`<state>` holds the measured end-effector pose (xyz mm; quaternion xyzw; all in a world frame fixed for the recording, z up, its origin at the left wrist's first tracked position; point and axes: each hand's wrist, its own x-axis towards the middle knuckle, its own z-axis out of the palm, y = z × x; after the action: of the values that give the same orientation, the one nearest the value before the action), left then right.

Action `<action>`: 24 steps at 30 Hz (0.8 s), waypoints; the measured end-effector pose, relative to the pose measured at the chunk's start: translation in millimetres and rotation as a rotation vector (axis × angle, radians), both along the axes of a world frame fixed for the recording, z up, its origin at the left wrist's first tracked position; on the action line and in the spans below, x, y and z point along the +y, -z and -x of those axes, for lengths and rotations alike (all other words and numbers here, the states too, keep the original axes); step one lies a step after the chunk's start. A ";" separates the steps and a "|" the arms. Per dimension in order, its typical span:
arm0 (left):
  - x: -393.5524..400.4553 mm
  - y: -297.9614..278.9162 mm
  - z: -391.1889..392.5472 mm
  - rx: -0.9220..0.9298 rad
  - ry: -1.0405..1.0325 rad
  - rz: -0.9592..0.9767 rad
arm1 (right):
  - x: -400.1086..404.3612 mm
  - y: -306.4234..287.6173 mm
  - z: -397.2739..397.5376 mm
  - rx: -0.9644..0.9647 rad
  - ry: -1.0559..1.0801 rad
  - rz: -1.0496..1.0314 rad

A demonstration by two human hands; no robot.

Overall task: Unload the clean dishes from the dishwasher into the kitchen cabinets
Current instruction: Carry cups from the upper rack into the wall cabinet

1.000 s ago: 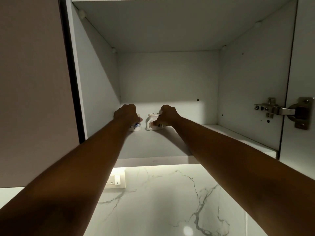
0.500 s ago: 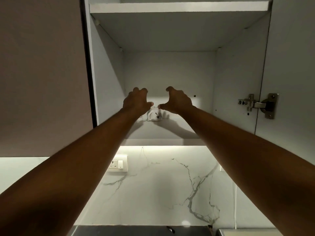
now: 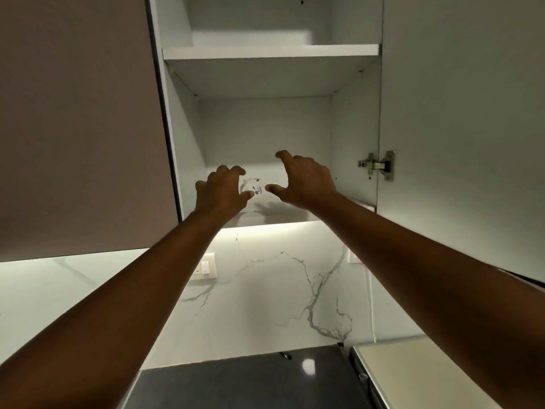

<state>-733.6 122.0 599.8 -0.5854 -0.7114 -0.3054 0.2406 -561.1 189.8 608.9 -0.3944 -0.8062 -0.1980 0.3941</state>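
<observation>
Here, neither hand grips anything: the left hand (image 3: 221,190) and right hand (image 3: 303,180) hang with fingers loosely curled in front of the lower shelf (image 3: 274,217) of the open wall cabinet. Between them, partly hidden by the left hand, a white mug (image 3: 252,187) with a small blue motif stands on that shelf, toward its left side and back from the front edge. The upper shelf (image 3: 269,51) runs above. A metal hinge (image 3: 379,165) sits on the cabinet's right wall. Below lies a marble backsplash (image 3: 265,290) with a switch plate (image 3: 205,267).

Cup (image 3: 253,188) on lower cabinet shelf (image 3: 274,215)
</observation>
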 end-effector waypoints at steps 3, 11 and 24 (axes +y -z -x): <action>-30.1 17.5 -5.2 0.064 0.055 -0.044 | -35.7 14.9 -22.7 0.008 0.041 0.037; -120.4 92.6 -46.0 0.150 0.242 0.038 | -144.9 111.3 -70.9 0.148 0.113 0.145; -240.4 273.2 -182.0 0.035 0.472 0.461 | -325.0 294.2 -238.7 0.178 0.367 0.488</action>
<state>-551.6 -118.4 326.6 -0.7783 -0.6024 -0.1735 0.0364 -322.4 -135.3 314.7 -0.6319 -0.7076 -0.0312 0.3146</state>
